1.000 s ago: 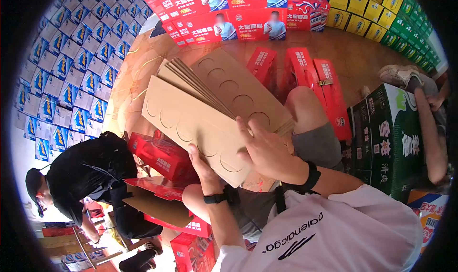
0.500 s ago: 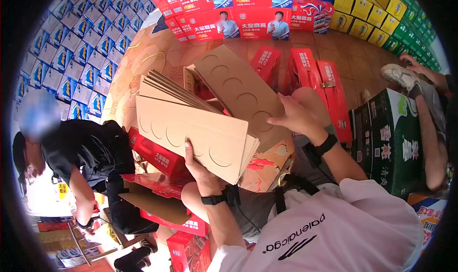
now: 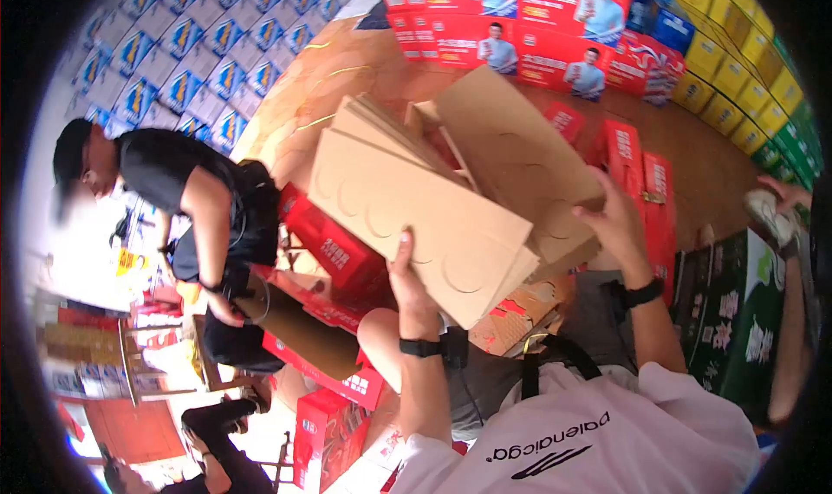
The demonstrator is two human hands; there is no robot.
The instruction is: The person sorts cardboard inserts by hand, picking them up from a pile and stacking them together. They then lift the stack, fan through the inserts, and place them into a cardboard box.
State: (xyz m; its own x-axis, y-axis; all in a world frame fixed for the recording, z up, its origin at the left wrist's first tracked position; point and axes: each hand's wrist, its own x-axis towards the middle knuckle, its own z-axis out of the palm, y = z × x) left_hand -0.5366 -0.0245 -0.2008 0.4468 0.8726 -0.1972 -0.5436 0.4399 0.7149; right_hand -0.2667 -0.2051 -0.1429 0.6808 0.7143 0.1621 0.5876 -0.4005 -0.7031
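My left hand (image 3: 411,288) grips a fanned stack of flat cardboard sheets (image 3: 400,203), thumb on top. The upper sheet has a row of round cut marks. My right hand (image 3: 612,218) pinches the near right end of another cardboard piece (image 3: 511,152), which slants up and away beside the stack and looks folded. Behind the sheets, part of an open cardboard box (image 3: 421,113) shows. A worn carton (image 3: 526,308) with red print lies under the sheets, close to my lap.
Red cartons (image 3: 340,250) stand left and right of the sheets. A dark green carton (image 3: 726,321) is at the right. A person in black (image 3: 195,186) bends at the left; another person's arm (image 3: 787,368) shows far right. Stacked cartons (image 3: 555,39) line the back.
The view has shifted, so the scene sits further right and lower. The cardboard in my right hand now looks bent along its length. The person in black has an arm closer to the open red carton.
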